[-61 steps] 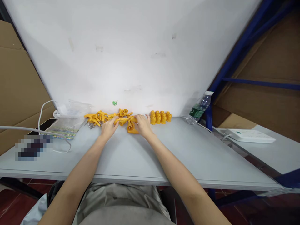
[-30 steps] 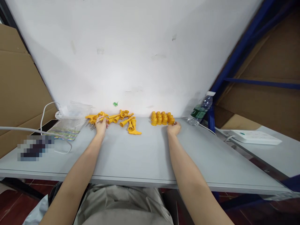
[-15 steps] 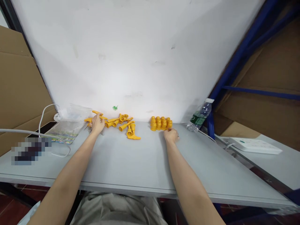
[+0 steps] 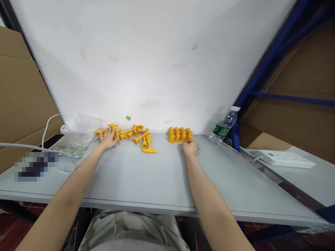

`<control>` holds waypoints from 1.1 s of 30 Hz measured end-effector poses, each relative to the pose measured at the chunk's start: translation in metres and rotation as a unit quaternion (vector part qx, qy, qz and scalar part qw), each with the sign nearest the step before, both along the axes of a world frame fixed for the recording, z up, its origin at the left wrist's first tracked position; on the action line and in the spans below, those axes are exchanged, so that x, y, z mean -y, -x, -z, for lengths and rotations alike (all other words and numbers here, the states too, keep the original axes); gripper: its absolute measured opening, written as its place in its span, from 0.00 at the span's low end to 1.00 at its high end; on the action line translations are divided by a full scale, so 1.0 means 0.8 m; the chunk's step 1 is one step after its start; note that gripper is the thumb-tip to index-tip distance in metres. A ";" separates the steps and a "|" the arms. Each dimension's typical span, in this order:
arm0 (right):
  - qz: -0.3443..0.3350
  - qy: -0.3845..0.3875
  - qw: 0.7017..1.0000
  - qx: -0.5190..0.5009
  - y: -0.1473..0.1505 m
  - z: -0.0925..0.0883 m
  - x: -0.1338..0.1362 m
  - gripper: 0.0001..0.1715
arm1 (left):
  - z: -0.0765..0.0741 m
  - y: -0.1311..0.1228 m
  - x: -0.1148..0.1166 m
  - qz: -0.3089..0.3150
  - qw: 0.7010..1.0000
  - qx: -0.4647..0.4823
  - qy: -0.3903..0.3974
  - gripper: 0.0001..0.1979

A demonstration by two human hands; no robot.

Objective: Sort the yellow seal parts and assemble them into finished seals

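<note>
A loose pile of yellow plastic trumpet-shaped parts (image 4: 136, 135) lies at the back of the grey table (image 4: 157, 177), against the white wall. My left hand (image 4: 108, 139) rests on the pile's left end, fingers stretched forward over yellow parts and small metal pieces (image 4: 98, 139). A tight cluster of upright yellow caps (image 4: 180, 135) stands to the right of the pile. My right hand (image 4: 191, 148) sits on the table just in front of the cluster's right side, with its fingers curled under. What they hold, if anything, is hidden.
A clear plastic bag (image 4: 78, 134) and a white cable (image 4: 51, 122) lie at the back left beside a dark flat device (image 4: 49, 140). A water bottle (image 4: 223, 125) lies at the back right. A white power strip (image 4: 277, 157) sits on the neighbouring table.
Both hands left the middle of the yellow pile. My left hand went to the pile's left end, my right hand to the caps, then drew back slightly in front of them.
</note>
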State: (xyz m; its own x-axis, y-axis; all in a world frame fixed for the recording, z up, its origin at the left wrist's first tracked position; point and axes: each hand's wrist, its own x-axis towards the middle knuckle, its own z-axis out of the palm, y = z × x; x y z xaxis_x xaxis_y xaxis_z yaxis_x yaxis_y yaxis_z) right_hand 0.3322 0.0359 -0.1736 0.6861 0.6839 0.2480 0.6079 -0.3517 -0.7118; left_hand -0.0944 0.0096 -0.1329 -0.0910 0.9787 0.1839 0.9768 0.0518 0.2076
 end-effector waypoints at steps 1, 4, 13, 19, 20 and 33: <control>0.000 -0.001 1.000 -0.001 0.000 0.000 0.000 0.21 | 0.003 -0.001 0.001 0.003 1.000 -0.005 -0.006 0.35; 0.001 -0.002 1.000 -0.005 -0.001 0.000 -0.001 0.21 | 0.008 -0.007 0.001 -0.009 0.999 -0.004 -0.032 0.32; 0.016 -0.023 0.999 -0.016 0.001 -0.001 0.000 0.19 | 0.004 -0.036 -0.011 -0.031 0.998 0.016 -0.046 0.30; 0.022 -0.043 0.998 -0.028 0.003 -0.002 0.001 0.18 | 0.007 -0.045 -0.019 -0.005 0.999 -0.046 -0.029 0.29; 0.020 -0.046 0.998 -0.031 0.003 -0.002 0.001 0.18 | 0.007 -0.046 -0.020 -0.005 0.998 -0.055 -0.027 0.29; 0.021 -0.029 0.999 -0.028 0.007 -0.010 0.007 0.16 | -0.023 -0.057 -0.053 -0.051 0.993 -0.021 0.108 0.34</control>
State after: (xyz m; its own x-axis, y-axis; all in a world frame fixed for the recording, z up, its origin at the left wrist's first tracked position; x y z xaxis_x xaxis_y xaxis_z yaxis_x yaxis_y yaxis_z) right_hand 0.3263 0.0302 -0.1660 0.7277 0.6396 0.2475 0.5525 -0.3330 -0.7641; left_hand -0.0484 0.0523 -0.1142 -0.1875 0.9820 -0.0229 0.9720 0.1888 0.1398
